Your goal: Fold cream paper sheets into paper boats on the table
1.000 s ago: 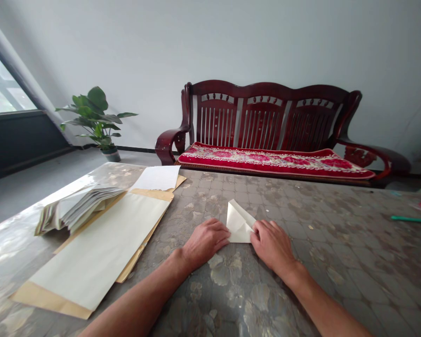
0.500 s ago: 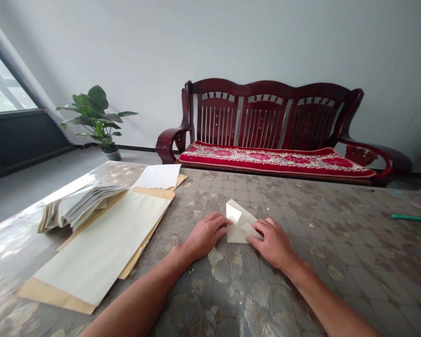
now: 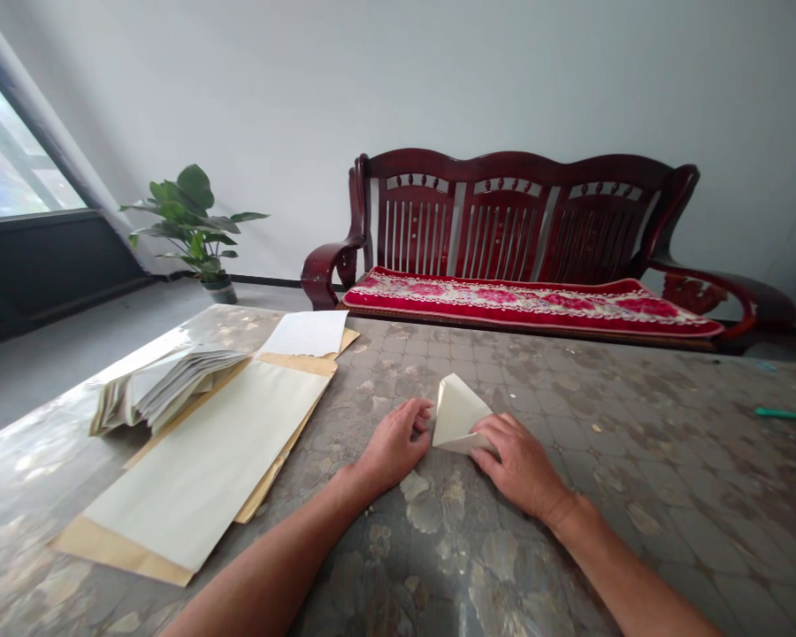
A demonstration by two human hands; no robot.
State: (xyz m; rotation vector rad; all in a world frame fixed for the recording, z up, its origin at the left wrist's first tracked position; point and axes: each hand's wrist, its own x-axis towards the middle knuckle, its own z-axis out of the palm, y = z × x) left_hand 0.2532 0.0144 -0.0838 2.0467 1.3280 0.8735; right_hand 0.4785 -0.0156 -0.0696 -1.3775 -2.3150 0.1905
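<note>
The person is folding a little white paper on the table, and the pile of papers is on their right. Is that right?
Not quite. In the head view the pile of papers lies on the person's left, beyond the left hand. The little white paper is indeed on the table, between the left hand and the right hand.

Soft daylight came from the window (image 3: 13, 168) at left, leaving a pale glare on the table (image 3: 40, 442) near it. Shadows were faint. The view was sharp at centre, bowed and stretched toward the edges.
</note>
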